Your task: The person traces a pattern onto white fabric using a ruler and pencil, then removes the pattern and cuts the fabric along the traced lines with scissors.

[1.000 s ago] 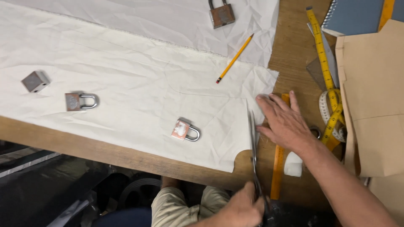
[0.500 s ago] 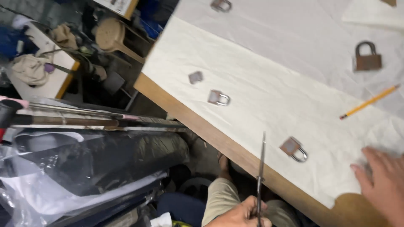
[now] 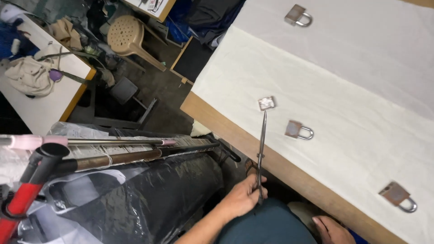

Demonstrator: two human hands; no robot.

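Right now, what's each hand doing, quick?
Left hand: closed around the handles of the long scissors, blades pointing up over the table edge.
Right hand: empty, resting low by the lap; fingers partly cut off by the frame.

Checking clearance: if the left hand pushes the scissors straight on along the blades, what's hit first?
Likely the small metal block on the white cloth: the scissors in the left hand point at it. Their height above the table is unclear.

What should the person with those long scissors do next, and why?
Probably lift the scissors up onto the white cloth. The left hand grips them below the table edge with the blades closed and pointing up. The right hand lies low by the lap, off the cloth. Padlocks already weigh the cloth down, so it looks ready.
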